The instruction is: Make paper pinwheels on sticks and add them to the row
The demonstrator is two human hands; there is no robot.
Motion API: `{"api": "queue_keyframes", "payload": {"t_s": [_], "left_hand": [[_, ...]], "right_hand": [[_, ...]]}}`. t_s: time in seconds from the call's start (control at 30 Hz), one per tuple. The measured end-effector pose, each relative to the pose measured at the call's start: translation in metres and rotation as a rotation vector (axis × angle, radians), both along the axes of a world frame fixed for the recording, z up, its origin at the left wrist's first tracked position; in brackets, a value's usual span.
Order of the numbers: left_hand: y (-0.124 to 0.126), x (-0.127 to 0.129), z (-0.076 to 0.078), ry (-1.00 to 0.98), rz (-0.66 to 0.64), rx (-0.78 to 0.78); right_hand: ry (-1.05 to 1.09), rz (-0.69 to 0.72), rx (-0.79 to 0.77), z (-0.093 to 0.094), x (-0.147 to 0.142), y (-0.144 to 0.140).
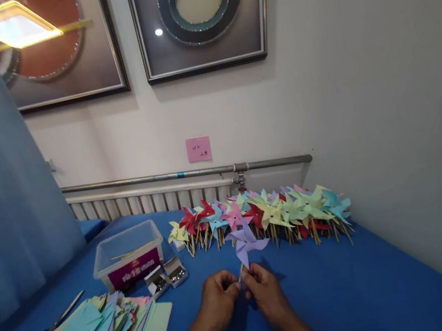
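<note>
Left hand, right hand: fingers of both pinch the stick of the purple pinwheel | just in front of the pinwheel row | light, fragile paper; hold by stick

I'm holding my left hand and right hand close together, near centre, fingertips pinching, forearms angling inward

Two framed pictures hang on the cream wall; below them, a grey pipe tops a white radiator.
</note>
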State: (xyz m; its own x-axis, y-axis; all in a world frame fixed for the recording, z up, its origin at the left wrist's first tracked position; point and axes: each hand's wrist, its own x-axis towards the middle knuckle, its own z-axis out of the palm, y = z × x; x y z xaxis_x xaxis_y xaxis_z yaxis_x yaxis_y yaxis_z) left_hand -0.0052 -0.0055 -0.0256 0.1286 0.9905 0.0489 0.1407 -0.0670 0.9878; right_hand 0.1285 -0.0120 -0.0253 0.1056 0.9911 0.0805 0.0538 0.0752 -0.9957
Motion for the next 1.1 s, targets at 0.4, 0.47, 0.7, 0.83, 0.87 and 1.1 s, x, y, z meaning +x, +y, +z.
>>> {"api": "queue_keyframes", "payload": {"t_s": [0.4, 0.47, 0.7, 0.83, 0.87, 1.1], "left_hand": [[-0.007, -0.001, 0.006, 0.278, 0.045, 0.135], [-0.008, -0.002, 0.007, 0.306, 0.054, 0.146], [-0.008, -0.001, 0.008, 0.353, 0.074, 0.171], [-0.005, -0.004, 0.005, 0.397, 0.104, 0.16], [-0.002, -0.007, 0.005, 0.414, 0.119, 0.156], [0.043, -0.048, 0.042, 0.732, 0.393, 0.056]], "right_hand": [[-0.069, -0.022, 0.072, 0.0, 0.0, -0.002], [-0.079, -0.018, 0.085, 0.001, -0.001, -0.003], [-0.098, 0.015, 0.093, 0.003, -0.004, -0.005], [-0.091, 0.054, 0.077, -0.003, -0.005, -0.003], [-0.098, 0.071, 0.059, -0.005, -0.006, -0.003], [-0.186, 0.112, 0.092, -0.014, -0.007, 0.0]]}}
